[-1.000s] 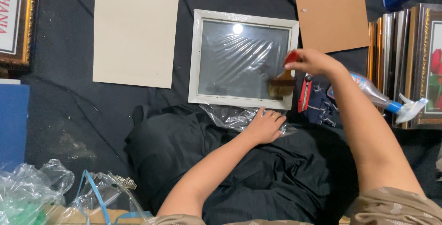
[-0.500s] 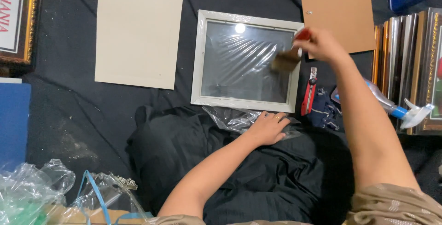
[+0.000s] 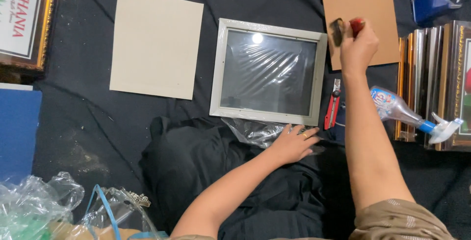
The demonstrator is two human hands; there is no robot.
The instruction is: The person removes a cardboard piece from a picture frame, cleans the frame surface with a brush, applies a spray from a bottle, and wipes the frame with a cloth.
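- Right hand (image 3: 359,43) clenched on red-handled brush (image 3: 338,30), raised over brown backing board (image 3: 360,16), just right of grey picture frame (image 3: 269,71).
- Left hand (image 3: 294,144) flat, fingers spread, on crumpled clear plastic (image 3: 252,131) below frame; possibly pressing, hard to tell.
- Red utility knife (image 3: 333,103) beside frame.

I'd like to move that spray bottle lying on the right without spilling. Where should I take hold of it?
Grip the spray bottle around its clear body, coming down from above. It lies on its side with the white trigger head pointing right against the stacked frames, so the rounded body is the free, open part.
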